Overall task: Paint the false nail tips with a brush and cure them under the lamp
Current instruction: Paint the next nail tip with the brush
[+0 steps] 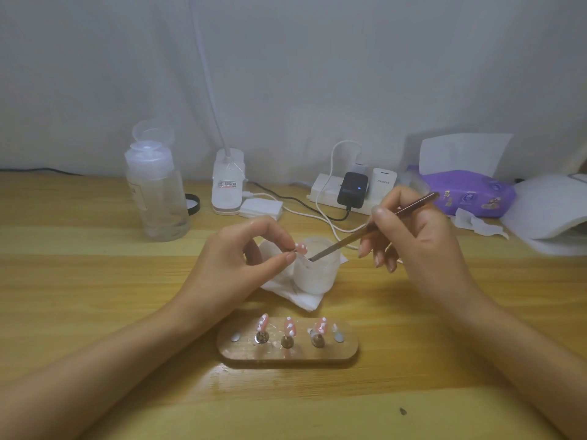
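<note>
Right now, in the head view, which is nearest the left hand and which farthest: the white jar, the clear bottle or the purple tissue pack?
1. White jar, right beside the left hand.
2. Clear bottle, back left.
3. Purple tissue pack, far back right.

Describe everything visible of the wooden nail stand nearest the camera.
The nail stand is a brown, wooden-looking oblong slab with rounded ends, lying flat on the table. Its top holds a row: a bare silver disc at the left end, three metal pegs each carrying a pink, white-dotted nail tip, and a right-end disc with a small pale piece. Only the table touches it.
</note>
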A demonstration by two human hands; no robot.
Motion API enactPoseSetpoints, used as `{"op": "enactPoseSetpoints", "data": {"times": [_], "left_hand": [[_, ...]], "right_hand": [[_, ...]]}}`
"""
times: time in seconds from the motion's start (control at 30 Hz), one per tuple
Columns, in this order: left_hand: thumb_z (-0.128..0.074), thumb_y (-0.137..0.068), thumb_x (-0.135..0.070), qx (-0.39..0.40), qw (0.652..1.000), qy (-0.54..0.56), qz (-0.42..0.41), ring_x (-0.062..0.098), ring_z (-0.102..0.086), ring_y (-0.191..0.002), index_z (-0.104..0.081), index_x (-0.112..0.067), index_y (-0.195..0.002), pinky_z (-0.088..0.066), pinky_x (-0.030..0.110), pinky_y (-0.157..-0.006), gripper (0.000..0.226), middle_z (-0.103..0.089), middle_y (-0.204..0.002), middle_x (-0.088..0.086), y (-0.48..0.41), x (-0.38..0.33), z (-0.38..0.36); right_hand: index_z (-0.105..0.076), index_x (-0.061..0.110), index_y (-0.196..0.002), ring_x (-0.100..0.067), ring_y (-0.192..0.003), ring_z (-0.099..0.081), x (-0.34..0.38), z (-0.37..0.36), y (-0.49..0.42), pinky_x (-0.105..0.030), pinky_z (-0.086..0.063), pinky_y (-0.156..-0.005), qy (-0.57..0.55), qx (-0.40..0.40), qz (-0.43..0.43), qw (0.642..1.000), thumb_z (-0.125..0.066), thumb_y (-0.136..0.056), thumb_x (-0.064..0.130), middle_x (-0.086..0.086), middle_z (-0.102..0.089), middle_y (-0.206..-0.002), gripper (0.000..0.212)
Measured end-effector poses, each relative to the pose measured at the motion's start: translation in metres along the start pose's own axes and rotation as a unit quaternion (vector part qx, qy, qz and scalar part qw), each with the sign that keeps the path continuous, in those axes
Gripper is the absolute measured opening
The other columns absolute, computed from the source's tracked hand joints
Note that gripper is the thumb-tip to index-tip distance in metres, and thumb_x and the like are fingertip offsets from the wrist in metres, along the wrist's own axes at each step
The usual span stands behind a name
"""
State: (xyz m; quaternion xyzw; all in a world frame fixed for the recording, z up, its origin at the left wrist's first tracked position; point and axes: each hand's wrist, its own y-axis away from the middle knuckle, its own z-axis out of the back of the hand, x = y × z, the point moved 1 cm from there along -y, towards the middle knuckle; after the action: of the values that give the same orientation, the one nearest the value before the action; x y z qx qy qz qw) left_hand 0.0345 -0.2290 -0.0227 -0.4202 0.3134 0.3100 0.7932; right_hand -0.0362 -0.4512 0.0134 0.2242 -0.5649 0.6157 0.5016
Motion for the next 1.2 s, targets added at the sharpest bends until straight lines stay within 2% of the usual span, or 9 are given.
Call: {"op": "enactPoseSetpoints", "data": {"times": [0.1,0.2,0.37,0.5,0.7,0.93,1.07,1.2], "left_hand": [[-0.077,-0.083,-0.02,0.0,1.0,-0.001,0.001,0.005,-0.05,-0.054,-0.067,-0.032,-0.081,-0.041,0.01,-0.06,0.016,-0.071,-0.094,-0.017,0.0,0.0,0.0],[-0.078,-0.084,-0.019,0.004,1.0,-0.002,-0.001,0.004,-0.049,-0.053,-0.068,-0.031,-0.083,-0.042,0.011,-0.061,0.016,-0.072,-0.094,-0.016,0.0,0.0,0.0],[-0.078,-0.083,-0.021,-0.001,1.0,-0.002,0.0,0.004,-0.05,-0.055,-0.068,-0.033,-0.08,-0.041,0.009,-0.061,0.016,-0.07,-0.091,-0.019,0.0,0.0,0.0],[-0.079,-0.081,-0.026,-0.002,1.0,0.002,0.008,0.006,-0.05,-0.055,-0.069,-0.033,-0.079,-0.043,0.01,-0.061,0.013,-0.07,-0.088,-0.016,0.0,0.0,0.001],[-0.08,-0.079,-0.03,-0.005,1.0,0.013,0.015,0.018,-0.051,-0.057,-0.069,-0.032,-0.078,-0.046,0.022,-0.062,0.011,-0.071,-0.083,-0.006,0.001,0.0,0.0],[-0.08,-0.079,-0.033,0.0,1.0,0.023,0.013,0.018,-0.05,-0.056,-0.07,-0.033,-0.078,-0.046,0.027,-0.062,0.01,-0.071,-0.081,-0.004,0.0,-0.001,0.001],[-0.079,-0.078,-0.036,0.0,1.0,0.024,0.015,0.013,-0.049,-0.055,-0.069,-0.032,-0.077,-0.045,0.02,-0.061,0.011,-0.073,-0.085,-0.007,0.0,-0.001,0.001],[-0.075,-0.076,-0.043,0.004,0.999,0.032,0.011,0.005,-0.047,-0.054,-0.069,-0.034,-0.077,-0.044,0.015,-0.059,0.011,-0.073,-0.086,-0.008,0.0,-0.001,0.001]], "right_hand": [[-0.051,0.009,-0.084,-0.021,-0.052,-0.059,0.001,-0.006,0.003,-0.025,-0.045,-0.046,0.044,0.058,0.012,0.997,-0.051,-0.098,0.023,-0.01,-0.069,-0.067,0.02],[-0.05,0.007,-0.085,-0.022,-0.052,-0.059,0.0,-0.008,0.005,-0.026,-0.045,-0.046,0.037,0.065,0.004,0.997,-0.052,-0.1,0.02,-0.01,-0.07,-0.068,0.02],[-0.049,0.011,-0.08,-0.015,-0.046,-0.053,-0.003,0.001,0.001,-0.021,-0.041,-0.041,-0.048,-0.02,-0.045,0.998,-0.049,-0.102,0.016,-0.011,-0.068,-0.063,0.023],[-0.047,0.014,-0.078,-0.013,-0.044,-0.049,-0.011,0.007,0.002,-0.02,-0.037,-0.04,-0.12,-0.082,-0.101,0.984,-0.048,-0.101,0.018,-0.007,-0.065,-0.059,0.023],[-0.051,0.015,-0.076,-0.01,-0.045,-0.048,-0.022,0.003,0.005,-0.018,-0.036,-0.04,-0.202,-0.139,-0.186,0.951,-0.048,-0.101,0.018,-0.004,-0.062,-0.056,0.025],[-0.05,0.016,-0.079,-0.01,-0.045,-0.047,-0.021,0.002,0.005,-0.018,-0.037,-0.042,-0.218,-0.127,-0.149,0.956,-0.051,-0.098,0.027,-0.003,-0.066,-0.061,0.022],[-0.052,0.019,-0.077,-0.011,-0.045,-0.048,-0.019,0.0,0.006,-0.017,-0.036,-0.042,-0.222,-0.098,-0.128,0.962,-0.058,-0.082,0.039,-0.006,-0.069,-0.066,0.022],[-0.056,0.022,-0.074,-0.012,-0.045,-0.05,-0.022,-0.001,0.006,-0.017,-0.037,-0.042,-0.228,-0.07,-0.128,0.963,-0.06,-0.082,0.04,-0.01,-0.071,-0.07,0.02]]}}
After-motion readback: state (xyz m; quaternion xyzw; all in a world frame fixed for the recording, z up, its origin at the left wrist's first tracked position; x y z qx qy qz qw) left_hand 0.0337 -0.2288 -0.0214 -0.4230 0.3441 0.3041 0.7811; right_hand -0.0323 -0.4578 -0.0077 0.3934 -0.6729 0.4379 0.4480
